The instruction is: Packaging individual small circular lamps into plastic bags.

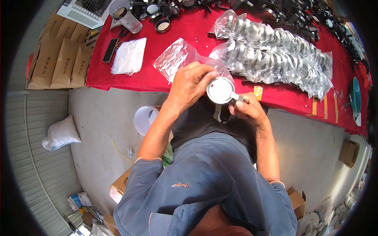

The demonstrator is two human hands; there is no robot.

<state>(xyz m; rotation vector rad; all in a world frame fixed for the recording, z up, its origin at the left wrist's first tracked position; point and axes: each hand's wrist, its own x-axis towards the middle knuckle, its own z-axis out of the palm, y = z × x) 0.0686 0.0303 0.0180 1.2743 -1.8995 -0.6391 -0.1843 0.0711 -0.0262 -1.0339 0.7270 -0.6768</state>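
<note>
Over the table's near edge I hold a round piece (220, 91) with a pale, shiny disc face, a silver rim and a dark bracket below; its exact kind is unclear. My right hand (251, 109) is closed around the short metal arm at its right side. At its upper left, my left hand (193, 83) has thumb and fingers pinched together by the rim. What that pinch holds, if anything, is hidden. A clear plastic bag (175, 58) lies on the table just beyond my left hand, and more thin clear film shows behind the round piece.
On the red-covered table (157, 84) sit rows of bagged round pieces (271, 59), white bag stack (129, 56), phone (110, 50) and clear jar (128, 20). Black bracketed pieces (162, 25) line the far side. A white bucket (145, 120) stands below; cartons (59, 63) rise left.
</note>
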